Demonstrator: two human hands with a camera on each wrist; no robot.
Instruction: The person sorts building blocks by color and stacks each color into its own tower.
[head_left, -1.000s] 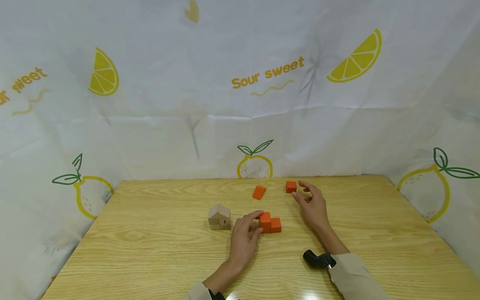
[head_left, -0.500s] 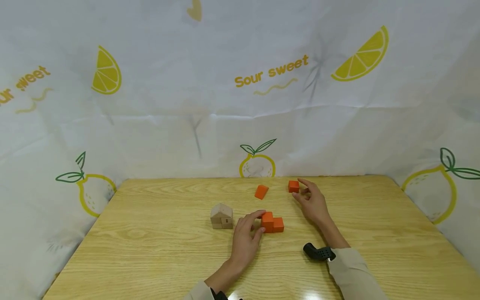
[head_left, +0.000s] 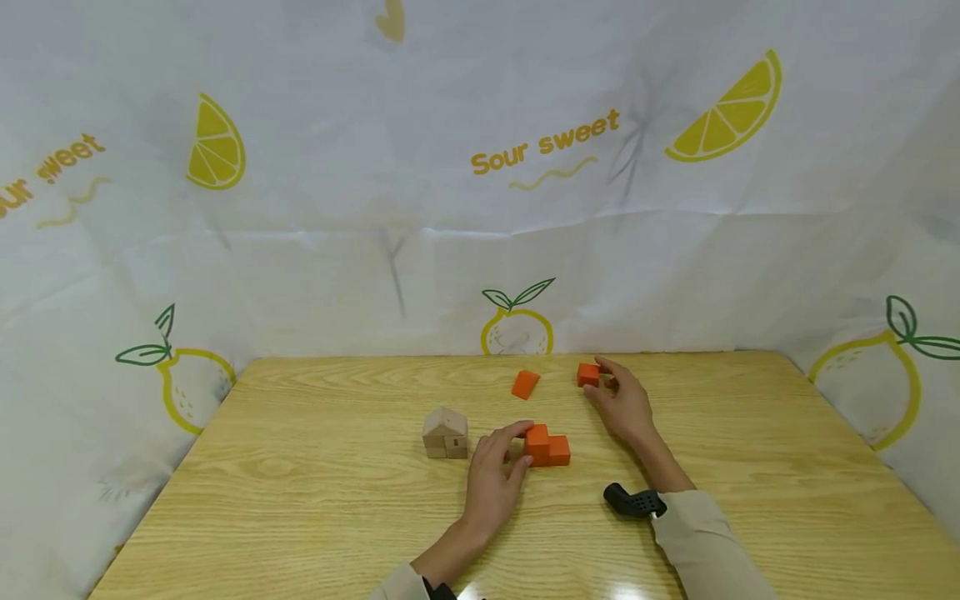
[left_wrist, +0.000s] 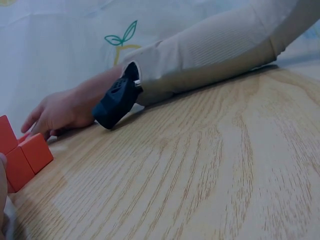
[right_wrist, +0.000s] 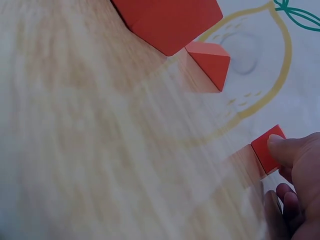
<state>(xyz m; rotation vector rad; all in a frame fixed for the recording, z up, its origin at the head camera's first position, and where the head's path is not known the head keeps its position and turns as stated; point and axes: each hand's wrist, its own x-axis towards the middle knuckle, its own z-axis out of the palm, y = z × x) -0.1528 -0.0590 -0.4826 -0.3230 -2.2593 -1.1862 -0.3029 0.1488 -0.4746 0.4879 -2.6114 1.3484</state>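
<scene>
In the head view my left hand [head_left: 491, 492] holds the left side of a small orange block stack [head_left: 536, 445], thumb and index finger against the taller part. A lower orange cube [head_left: 559, 450] adjoins the stack on its right. Toward the back, my right hand [head_left: 624, 408] pinches a single orange cube [head_left: 588, 375]; the right wrist view shows the thumb pressed on this cube [right_wrist: 267, 150]. Left of that cube an orange triangular block [head_left: 525, 384] lies on the table, apart from both hands. The left wrist view catches only a sliver of the left hand beside the blocks [left_wrist: 25, 159].
A little house of plain wooden blocks [head_left: 446, 433] stands just left of my left hand. A black wrist-worn device [head_left: 634, 502] sits at the right cuff. The wooden table [head_left: 315, 500] ends at a white curtain [head_left: 337, 283] printed with lemons.
My right fingers have closed in on the far cube, which has shifted very slightly toward me. The left hand stays at the stack. The head view has swung slightly left.
</scene>
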